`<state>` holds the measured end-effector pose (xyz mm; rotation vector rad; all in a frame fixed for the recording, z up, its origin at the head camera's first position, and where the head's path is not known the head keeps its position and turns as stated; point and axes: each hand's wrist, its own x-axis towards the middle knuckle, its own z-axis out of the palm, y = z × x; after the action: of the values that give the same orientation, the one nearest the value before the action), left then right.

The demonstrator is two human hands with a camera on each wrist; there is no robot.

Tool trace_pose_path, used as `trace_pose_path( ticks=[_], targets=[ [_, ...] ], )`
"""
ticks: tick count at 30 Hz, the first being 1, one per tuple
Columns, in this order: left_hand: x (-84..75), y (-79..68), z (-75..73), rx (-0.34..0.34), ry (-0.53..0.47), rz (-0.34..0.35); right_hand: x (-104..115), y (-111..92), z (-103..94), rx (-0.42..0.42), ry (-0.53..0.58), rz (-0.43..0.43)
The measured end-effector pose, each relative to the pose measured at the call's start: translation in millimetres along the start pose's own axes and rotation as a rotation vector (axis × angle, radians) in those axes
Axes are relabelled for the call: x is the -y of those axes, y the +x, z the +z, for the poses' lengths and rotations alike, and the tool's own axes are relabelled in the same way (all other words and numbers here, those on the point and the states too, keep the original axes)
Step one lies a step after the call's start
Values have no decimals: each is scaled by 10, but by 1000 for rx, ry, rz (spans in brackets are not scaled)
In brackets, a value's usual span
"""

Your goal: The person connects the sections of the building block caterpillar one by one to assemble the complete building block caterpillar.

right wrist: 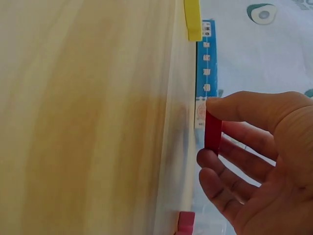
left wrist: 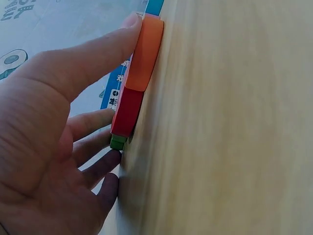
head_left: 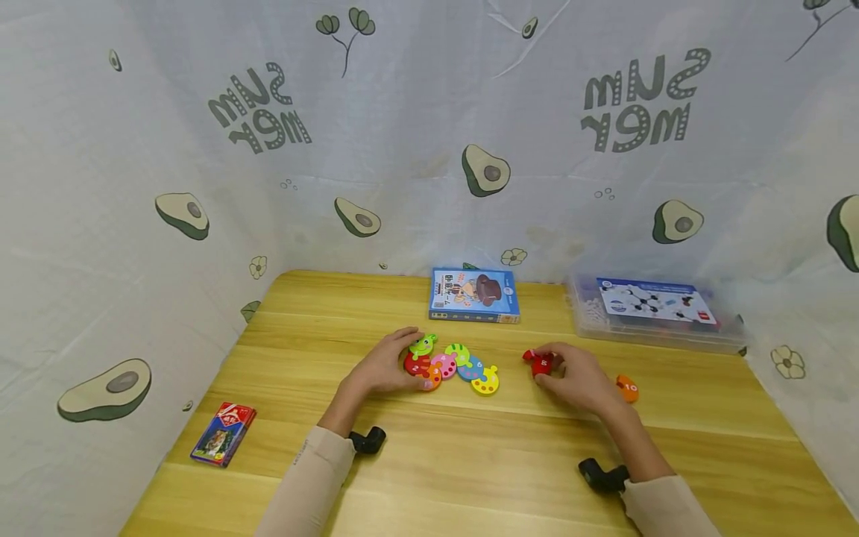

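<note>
A caterpillar number puzzle of flat, bright pieces lies joined in a wavy row, from a green head to a yellow piece. My left hand holds its head end, thumb on the orange piece and fingers by the red piece. Right of the row, my right hand pinches a loose red piece marked with a number, between thumb and fingers. In the right wrist view this red piece appears edge-on, slightly above the table. An orange piece numbered 10 lies beside the right wrist.
Behind the puzzle lies a blue game box. A clear plastic case with a molecule picture stands at the back right. A small card box rests near the table's left edge. A pinkish-red piece shows low in the right wrist view.
</note>
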<state>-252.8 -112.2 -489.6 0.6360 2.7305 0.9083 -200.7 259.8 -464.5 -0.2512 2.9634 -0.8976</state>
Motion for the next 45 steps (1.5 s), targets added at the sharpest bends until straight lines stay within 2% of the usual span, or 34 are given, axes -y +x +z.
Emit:
trace_pose_path(
  ticks=[5,18,24,32,45],
  targets=[
    [11,11,18,-7,-11,-6,112,28,18,-12,2,-21],
    [42,17,19,-57,-13,-33,320,175,164,17,71,-64],
    [39,30,9,-76,-10,-37,356,226,215,43,82,-86],
    [57,37,9,-104,-1,-74,425,280,292,65,94,-79],
    [31,25,-2,-107,-4,-89,420,288,344,103,98,-84]
  ],
)
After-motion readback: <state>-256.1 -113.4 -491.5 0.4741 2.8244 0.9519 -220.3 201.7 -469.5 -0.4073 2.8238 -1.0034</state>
